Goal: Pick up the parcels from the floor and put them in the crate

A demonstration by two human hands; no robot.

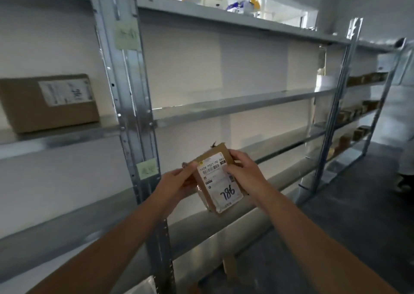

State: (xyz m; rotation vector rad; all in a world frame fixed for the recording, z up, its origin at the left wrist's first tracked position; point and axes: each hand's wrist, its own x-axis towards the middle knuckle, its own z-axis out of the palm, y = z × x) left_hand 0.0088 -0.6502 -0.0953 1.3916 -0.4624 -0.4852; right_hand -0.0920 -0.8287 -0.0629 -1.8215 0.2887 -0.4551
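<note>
A small brown cardboard parcel point(218, 181) with a white label marked 786 is held up in front of the metal shelves, label facing me. My left hand point(179, 181) grips its left edge, thumb on the label's top corner. My right hand point(243, 170) grips the upper right edge, fingers curled over the top. No crate is in view.
Grey metal shelving point(235, 107) fills the view. A larger brown box point(49, 102) with a label stands on the left shelf. Several small boxes point(358, 114) sit on far right shelves. A person in white point(406, 154) stands at the right edge. A cardboard piece point(230, 266) leans low under the shelf.
</note>
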